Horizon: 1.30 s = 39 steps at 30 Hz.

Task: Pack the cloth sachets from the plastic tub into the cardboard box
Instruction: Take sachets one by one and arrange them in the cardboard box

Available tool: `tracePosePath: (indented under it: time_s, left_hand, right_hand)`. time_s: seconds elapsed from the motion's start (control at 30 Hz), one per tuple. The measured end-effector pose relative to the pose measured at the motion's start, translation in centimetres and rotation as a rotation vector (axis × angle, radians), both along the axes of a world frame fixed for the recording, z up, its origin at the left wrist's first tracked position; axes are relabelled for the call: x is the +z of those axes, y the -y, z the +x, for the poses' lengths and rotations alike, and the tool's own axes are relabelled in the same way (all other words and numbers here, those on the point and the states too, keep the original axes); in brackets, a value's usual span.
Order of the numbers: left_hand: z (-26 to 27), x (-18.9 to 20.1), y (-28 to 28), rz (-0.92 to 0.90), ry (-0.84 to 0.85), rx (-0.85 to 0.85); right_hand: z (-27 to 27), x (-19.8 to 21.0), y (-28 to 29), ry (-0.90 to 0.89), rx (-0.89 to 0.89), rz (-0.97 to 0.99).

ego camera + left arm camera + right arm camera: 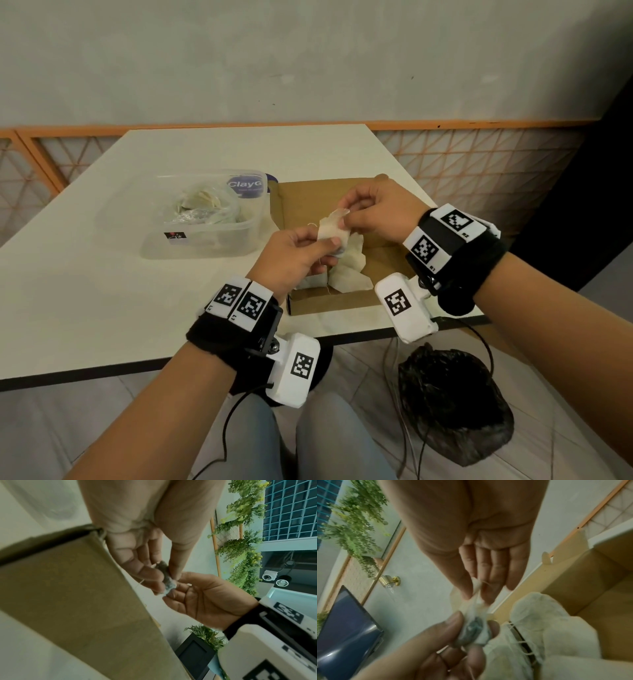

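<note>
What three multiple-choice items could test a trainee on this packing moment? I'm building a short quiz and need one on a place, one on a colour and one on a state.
1. Where does the plastic tub stand relative to the cardboard box?
A. On the person's left of it
B. Inside it
C. On the floor

2. What colour is the round label showing at the tub's far corner?
A. Red
B. Green
C. Dark blue

3. How is the sachet above the box being handled?
A. It lies free on the table
B. The left hand and right hand both pinch it
C. Only the right hand holds it

Answers:
1 A: the head view shows the tub left of the box, both on the table.
2 C: white lettering sits on dark blue.
3 B: fingers of both hands close on the sachet in all views.
</note>
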<state>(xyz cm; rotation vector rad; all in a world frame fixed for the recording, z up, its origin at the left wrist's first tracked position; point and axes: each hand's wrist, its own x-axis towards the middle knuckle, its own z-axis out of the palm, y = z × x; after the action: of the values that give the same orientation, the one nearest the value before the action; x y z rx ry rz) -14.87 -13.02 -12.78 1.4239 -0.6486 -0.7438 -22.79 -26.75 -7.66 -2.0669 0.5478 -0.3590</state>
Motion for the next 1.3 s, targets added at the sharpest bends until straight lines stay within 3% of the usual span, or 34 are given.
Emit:
tracePosePath:
  time_s: [0.07,0.23,0.33,0.47,0.6,0.77,0.9,1.1,1.23,1.3]
  left_hand:
    - [0.2,-0.2,-0.1,-0.02,-0.029,0.032]
    - [0.4,-0.4,0.2,-0.027,-0.037,0.079]
    - [0.4,-0.5,0.5,0.006,-0.022,0.091]
    - [0.7,-0.3,0.8,0.042,-0.077,0.133]
    - [0.8,0.1,0.8,0.038,-0.166,0.165]
    - [0.7,0.0,0.9,0.09,-0.07,0.107]
    - [0.4,0.3,0.8,0.106,0.003,0.083]
    - [0.1,0.3,0.5,0.022,-0.085,0.035]
    - [0.4,0.3,0.5,0.043,-0.087,-0.021]
    - [0.4,0.1,0.5,0.06,-0.071,-0.028]
  right_hand:
    - [-0.7,-0.8,0.3,-0.077,-0.093,-0.108]
    - [-2.0,-4.2,0.0,-0.669,-0.032,-0.407]
    - [-1.7,-4.8,-0.7,-0.716,0.029,-0.491]
    - [-1.6,-4.0,-0.5,-0.636,0.048,-0.374]
    - [-2.8,-0.8,-0.7,-0.326,0.068,-0.285]
    - [-2.8,2.4,-1.7,-0.113,0.159,-0.098]
    - [-1.2,2.1,-2.1,-0.058,0.124,-0.126]
    - [0.5,-0.1,-1.7,-0.058,-0.017,-0.325]
    - [1.0,-0.7,-1.7,-0.081,0.008,-0.29]
    - [1.1,-1.0,-1.2,-0.047,-0.09,-0.245]
